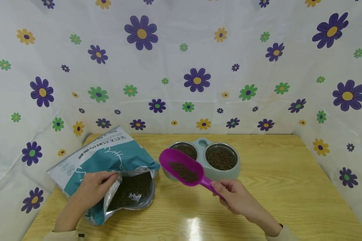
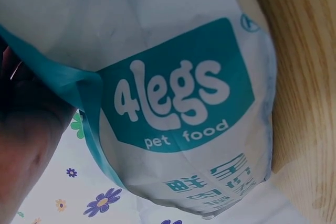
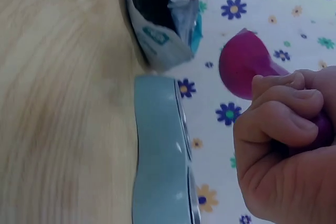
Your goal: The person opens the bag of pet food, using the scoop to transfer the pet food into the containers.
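Note:
My right hand (image 1: 241, 201) grips the handle of a magenta scoop (image 1: 169, 155), which carries a small heap of brown kibble (image 1: 184, 171). In the head view the scoop overlaps the left bowl of a pale blue double pet feeder (image 1: 202, 157); the right wrist view shows the scoop (image 3: 244, 64) raised above the feeder (image 3: 160, 150). On the left, my left hand (image 1: 93, 189) pinches the open edge of a teal and white pet food bag (image 1: 104, 155). The bag lies tilted on its side, mouth facing me, with kibble inside. Its "4legs" print (image 2: 178, 98) fills the left wrist view.
Kibble also lies in both steel bowls, the right one (image 1: 220, 159) in full view. All of this stands on a wood-grain table (image 1: 274, 170). A white cloth with printed flowers (image 1: 175, 63) hangs behind and along both sides.

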### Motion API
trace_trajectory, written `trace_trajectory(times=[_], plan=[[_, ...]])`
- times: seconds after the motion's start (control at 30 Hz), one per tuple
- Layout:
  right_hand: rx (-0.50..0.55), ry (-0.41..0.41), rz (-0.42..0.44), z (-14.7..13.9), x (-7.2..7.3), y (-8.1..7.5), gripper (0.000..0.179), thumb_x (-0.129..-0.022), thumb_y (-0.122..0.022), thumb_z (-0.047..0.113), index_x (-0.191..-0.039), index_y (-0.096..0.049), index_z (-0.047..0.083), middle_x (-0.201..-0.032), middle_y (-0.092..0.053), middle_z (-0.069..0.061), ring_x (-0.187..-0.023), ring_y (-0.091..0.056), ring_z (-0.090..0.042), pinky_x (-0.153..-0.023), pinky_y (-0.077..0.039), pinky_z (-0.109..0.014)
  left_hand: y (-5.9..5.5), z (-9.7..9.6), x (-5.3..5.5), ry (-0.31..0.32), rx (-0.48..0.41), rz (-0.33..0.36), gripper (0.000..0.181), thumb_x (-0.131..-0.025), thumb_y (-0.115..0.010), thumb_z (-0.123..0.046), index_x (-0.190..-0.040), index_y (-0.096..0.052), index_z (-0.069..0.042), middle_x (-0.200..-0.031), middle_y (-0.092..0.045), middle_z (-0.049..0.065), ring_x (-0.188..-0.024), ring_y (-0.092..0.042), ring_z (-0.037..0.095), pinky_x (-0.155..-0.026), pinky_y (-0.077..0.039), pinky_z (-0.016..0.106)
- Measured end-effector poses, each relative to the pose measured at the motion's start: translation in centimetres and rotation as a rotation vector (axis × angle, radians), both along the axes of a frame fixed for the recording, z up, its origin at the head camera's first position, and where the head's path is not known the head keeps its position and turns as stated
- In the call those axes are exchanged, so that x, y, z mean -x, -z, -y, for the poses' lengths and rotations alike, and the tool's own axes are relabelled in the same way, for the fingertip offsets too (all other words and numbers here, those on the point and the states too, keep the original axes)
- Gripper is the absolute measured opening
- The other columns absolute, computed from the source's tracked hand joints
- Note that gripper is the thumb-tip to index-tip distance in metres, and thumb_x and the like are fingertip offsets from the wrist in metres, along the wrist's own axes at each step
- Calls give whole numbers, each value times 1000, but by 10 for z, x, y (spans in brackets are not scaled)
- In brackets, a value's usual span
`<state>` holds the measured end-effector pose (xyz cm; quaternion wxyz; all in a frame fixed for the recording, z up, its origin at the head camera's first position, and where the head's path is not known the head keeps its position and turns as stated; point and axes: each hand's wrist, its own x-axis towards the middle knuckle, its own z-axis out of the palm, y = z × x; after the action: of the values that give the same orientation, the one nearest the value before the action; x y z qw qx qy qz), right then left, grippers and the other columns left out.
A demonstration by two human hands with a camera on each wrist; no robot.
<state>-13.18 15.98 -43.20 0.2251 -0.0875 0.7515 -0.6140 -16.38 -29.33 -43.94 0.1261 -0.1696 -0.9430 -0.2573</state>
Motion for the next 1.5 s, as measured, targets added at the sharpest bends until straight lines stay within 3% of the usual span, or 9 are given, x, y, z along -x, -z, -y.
trace_trajectory(times=[0.13,0.33,0.67,0.87,1.17,1.5], plan=[[-101,85,29,-25,5,-6,48,-105,-53,47,-100,-64,0,-61,-44,2,-45,-27,-7,-40,-26,-20,0,0,0,0,4,-7,16,-96,-70,-10,-108,-80,-7,-96,-79,5,-74,-57,-6,-62,-50,23],[-280,192,48,-63,10,-20,48,-104,-55,49,-101,-66,3,-57,-39,4,-45,-24,-8,-40,-25,-21,0,0,0,10,-7,-28,16,-95,-70,-8,-107,-80,-6,-92,-79,4,-67,-53,-6,-58,-44,22],[-573,194,-74,-108,21,-50,56,-103,-55,53,-111,-70,0,-61,-45,4,-46,-30,-7,-42,-32,-22,0,0,1,23,-3,-28,18,-96,-69,-7,-110,-79,-4,-96,-79,6,-71,-56,-6,-61,-46,22],[-724,151,-197,-113,30,-59,56,-103,-56,52,-108,-73,-1,-62,-48,2,-50,-39,-11,-44,-35,-26,1,1,0,24,-2,-36,16,-95,-70,-7,-107,-80,-5,-91,-78,2,-68,-52,-6,-59,-44,22],[-853,104,-298,-112,43,-64,59,-101,-58,53,-105,-76,-3,-75,-63,-4,-67,-52,-17,-57,-40,-31,1,1,-2,24,-8,-25,16,-95,-69,-6,-108,-80,-4,-89,-77,3,-64,-49,-5,-57,-41,22],[-935,86,-392,-101,50,-72,45,-100,-63,46,-76,-67,7,-63,-45,2,-61,-42,-15,-56,-32,-30,1,1,-1,7,0,-18,17,-96,-70,-8,-109,-80,-4,-92,-79,3,-68,-53,-5,-60,-44,22]])
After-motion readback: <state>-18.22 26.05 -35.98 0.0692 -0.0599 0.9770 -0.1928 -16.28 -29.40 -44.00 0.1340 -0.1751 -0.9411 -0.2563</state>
